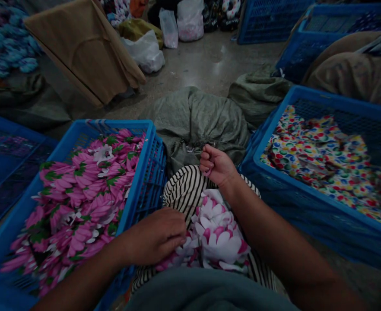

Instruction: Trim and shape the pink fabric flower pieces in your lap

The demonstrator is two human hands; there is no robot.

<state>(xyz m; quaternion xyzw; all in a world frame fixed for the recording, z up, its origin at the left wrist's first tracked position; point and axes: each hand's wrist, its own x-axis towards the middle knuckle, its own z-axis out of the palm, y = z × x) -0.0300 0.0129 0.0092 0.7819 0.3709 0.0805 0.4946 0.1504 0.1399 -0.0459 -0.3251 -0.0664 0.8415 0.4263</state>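
White and pink petal-shaped fabric pieces (221, 229) lie in my lap, over black-and-white striped cloth (187, 185). My left hand (161, 235) is closed at the left side of these petals, its fingers curled down and its thumb pressed in against the fabric. Raised above the far end of the pile, my right hand (218, 166) is pinched closed in front of the grey-green sacking. Whatever sits between its fingertips is too small and dark to make out.
A blue crate (150, 142) at the left holds pink, green-tipped fabric pieces (90, 185). Another blue crate (258, 162) at the right holds multicoloured printed fabric (326, 160). Grey-green sacking (203, 114) lies ahead, with a brown covered box (77, 47) and plastic bags (148, 52) beyond.
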